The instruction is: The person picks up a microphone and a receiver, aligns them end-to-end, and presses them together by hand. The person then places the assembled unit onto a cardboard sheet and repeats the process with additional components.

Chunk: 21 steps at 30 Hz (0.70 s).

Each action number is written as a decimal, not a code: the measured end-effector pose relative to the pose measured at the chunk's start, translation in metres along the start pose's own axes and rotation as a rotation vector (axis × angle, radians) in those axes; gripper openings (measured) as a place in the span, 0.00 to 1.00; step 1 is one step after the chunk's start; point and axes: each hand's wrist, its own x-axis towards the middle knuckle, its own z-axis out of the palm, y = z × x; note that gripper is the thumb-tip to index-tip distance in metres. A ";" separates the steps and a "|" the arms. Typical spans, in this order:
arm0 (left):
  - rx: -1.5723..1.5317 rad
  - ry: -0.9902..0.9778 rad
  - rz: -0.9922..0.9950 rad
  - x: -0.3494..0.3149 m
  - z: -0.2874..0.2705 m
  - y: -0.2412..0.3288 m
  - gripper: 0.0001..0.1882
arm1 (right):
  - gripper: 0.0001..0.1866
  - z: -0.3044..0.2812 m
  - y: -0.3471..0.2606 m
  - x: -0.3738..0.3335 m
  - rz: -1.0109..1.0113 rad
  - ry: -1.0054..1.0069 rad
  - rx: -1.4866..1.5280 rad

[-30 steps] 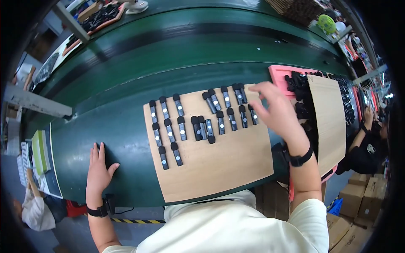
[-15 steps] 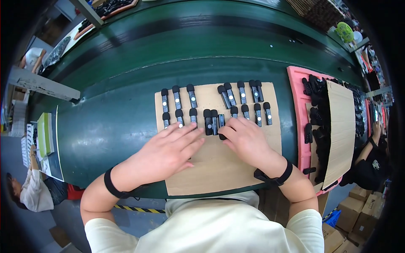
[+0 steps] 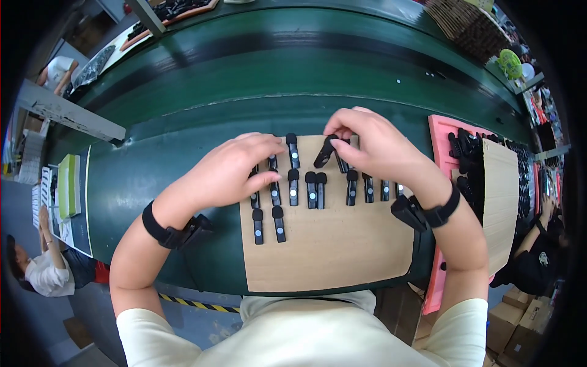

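Small black wireless lavalier microphones with foam tips stand in rows on a brown cardboard sheet (image 3: 330, 257). At the sheet's far edge my right hand (image 3: 373, 137) pinches one tilted microphone (image 3: 325, 151) between thumb and fingers; another lies partly hidden just beside it. My left hand (image 3: 235, 168) reaches over the left columns, thumb and fingers apart. A microphone (image 3: 273, 162) shows in the gap between them, and others are partly covered by this hand. Closer to me, a separate pair includes a microphone (image 3: 279, 225). Two more, one of them a microphone (image 3: 312, 191), sit side by side mid-sheet.
To the right, a pink foam tray (image 3: 437, 137) holds many black pieces, partly covered by a cardboard panel (image 3: 500, 189). A grey metal post (image 3: 73, 113) juts in at left. Green work surface (image 3: 153, 183) surrounds the sheet. Other people work at both sides.
Both hands have moved away from me. My right hand has left the middle row and now grips a microphone at the far edge. Two microphones at the near left have come into sight.
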 end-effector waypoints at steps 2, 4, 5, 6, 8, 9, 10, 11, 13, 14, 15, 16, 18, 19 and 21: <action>-0.089 0.026 -0.069 0.011 -0.002 -0.006 0.18 | 0.08 0.003 0.007 0.019 0.036 -0.074 0.035; -0.101 0.028 -0.104 0.020 -0.006 -0.011 0.16 | 0.08 0.013 0.016 0.035 0.178 -0.282 0.101; -0.122 0.028 -0.144 0.023 -0.008 -0.012 0.15 | 0.08 0.018 0.021 0.040 0.180 -0.278 0.100; -0.143 0.027 -0.184 0.026 -0.009 -0.012 0.14 | 0.08 0.023 0.026 0.045 0.171 -0.302 0.069; -0.136 0.029 -0.189 0.034 -0.009 -0.015 0.13 | 0.09 0.031 0.037 0.050 0.154 -0.348 0.002; -0.130 0.033 -0.198 0.039 -0.009 -0.016 0.13 | 0.09 0.033 0.043 0.051 0.158 -0.343 -0.003; -0.126 0.035 -0.211 0.043 -0.008 -0.018 0.12 | 0.09 0.036 0.046 0.051 0.117 -0.306 -0.023; -0.127 0.034 -0.206 0.048 -0.007 -0.019 0.12 | 0.10 0.038 0.050 0.050 0.077 -0.268 -0.043; -0.153 -0.027 -0.228 0.061 -0.005 -0.021 0.12 | 0.10 0.035 0.053 0.048 0.041 -0.231 -0.065; -0.166 -0.056 -0.240 0.067 -0.003 -0.021 0.12 | 0.10 0.027 0.052 0.047 0.071 -0.241 -0.048; -0.168 -0.057 -0.238 0.072 -0.002 -0.021 0.12 | 0.10 0.019 0.050 0.046 0.101 -0.251 -0.031; -0.139 -0.071 -0.204 0.078 -0.001 -0.019 0.12 | 0.10 0.012 0.050 0.044 0.132 -0.261 -0.014; -0.080 -0.097 -0.136 0.090 0.003 -0.017 0.11 | 0.10 -0.001 0.058 0.033 0.142 -0.272 -0.041; -0.081 -0.098 -0.132 0.097 0.007 -0.016 0.11 | 0.10 -0.007 0.063 0.027 0.148 -0.284 -0.067; 0.018 -0.122 -0.058 0.105 0.013 -0.014 0.11 | 0.10 -0.012 0.067 0.021 0.138 -0.296 -0.090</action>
